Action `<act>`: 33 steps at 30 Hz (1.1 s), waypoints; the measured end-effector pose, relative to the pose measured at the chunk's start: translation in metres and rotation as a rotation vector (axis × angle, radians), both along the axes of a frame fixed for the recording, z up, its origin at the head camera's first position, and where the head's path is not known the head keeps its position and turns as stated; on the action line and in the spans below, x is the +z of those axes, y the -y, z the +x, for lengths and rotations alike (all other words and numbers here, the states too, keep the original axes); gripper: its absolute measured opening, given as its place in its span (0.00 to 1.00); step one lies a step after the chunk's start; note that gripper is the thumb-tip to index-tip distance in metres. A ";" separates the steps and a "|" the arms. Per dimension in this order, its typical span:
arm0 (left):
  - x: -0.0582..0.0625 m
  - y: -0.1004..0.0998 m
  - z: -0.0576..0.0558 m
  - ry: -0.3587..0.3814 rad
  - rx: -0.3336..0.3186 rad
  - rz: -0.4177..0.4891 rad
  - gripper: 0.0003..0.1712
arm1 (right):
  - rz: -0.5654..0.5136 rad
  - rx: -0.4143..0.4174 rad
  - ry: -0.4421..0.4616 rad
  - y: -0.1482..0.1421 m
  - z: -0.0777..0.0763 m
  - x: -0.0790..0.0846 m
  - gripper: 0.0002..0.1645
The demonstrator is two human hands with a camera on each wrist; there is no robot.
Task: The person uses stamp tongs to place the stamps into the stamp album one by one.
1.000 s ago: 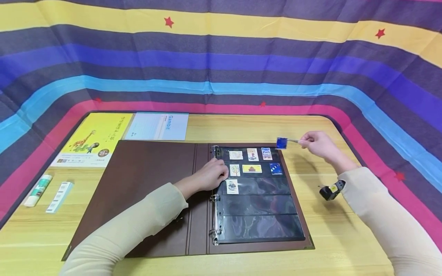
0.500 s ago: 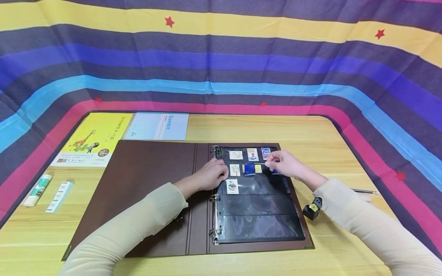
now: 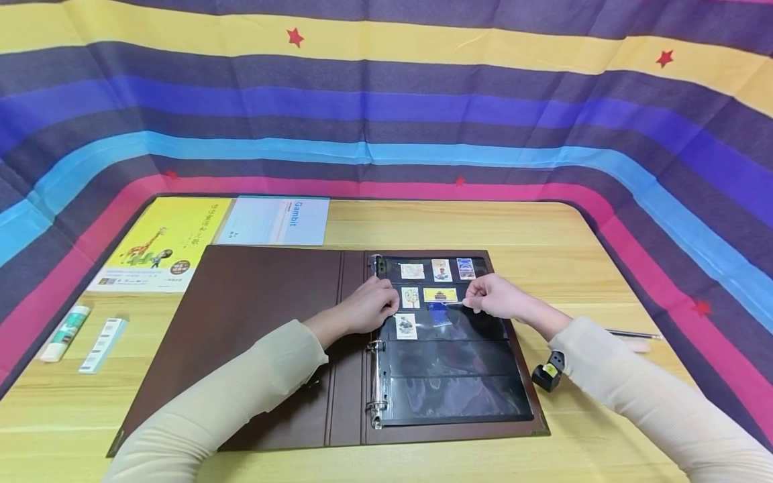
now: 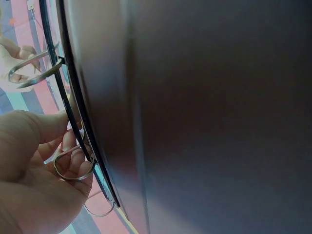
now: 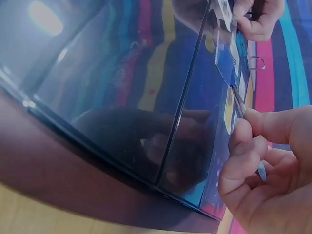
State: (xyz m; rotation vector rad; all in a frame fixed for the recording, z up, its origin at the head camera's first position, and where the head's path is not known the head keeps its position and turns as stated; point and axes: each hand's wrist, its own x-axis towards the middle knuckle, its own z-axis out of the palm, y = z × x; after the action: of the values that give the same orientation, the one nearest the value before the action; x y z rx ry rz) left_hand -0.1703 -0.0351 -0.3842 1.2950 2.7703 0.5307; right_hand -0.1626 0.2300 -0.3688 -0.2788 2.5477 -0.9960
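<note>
A brown ring-binder stamp album point(image 3: 272, 282) lies spread on the table, with a black pocket page point(image 3: 453, 362) on its right side. My right hand point(image 3: 498, 296) pinches slim metal tweezers point(image 5: 239, 101), whose tips grip a blue stamp point(image 3: 441, 314). That stamp overlaps the third pocket row, just below a yellow stamp point(image 3: 439, 295) and right of a pale stamp point(image 3: 406, 327). At the page's ring-side edge, my left hand point(image 3: 373, 305) has curled fingers, thumb and index pinching the page. Metal rings point(image 4: 73, 163) pass close by those fingers. My right hand hides the second row's right end.
Other stamps, such as a tree stamp point(image 3: 410, 297), fill the upper rows. At left lie a glue stick point(image 3: 66, 333), a pale blue-white box point(image 3: 104, 345), a yellow book point(image 3: 163, 245) and a white notebook point(image 3: 274, 221). A pencil point(image 3: 634, 334) lies beyond my right sleeve.
My right hand has brought the tweezers and blue stamp from beyond the page's upper right corner left over the page, then slightly down to the third row. The left hand has stayed put.
</note>
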 end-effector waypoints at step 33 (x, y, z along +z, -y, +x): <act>0.000 0.000 0.002 -0.009 0.014 0.012 0.12 | 0.145 0.308 -0.141 0.006 -0.009 0.013 0.07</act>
State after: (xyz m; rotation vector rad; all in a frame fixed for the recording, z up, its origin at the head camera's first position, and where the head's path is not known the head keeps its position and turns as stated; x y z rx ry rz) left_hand -0.1686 -0.0348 -0.3839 1.2844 2.7902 0.5451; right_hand -0.1715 0.2238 -0.3559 -0.6963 2.5801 -0.6939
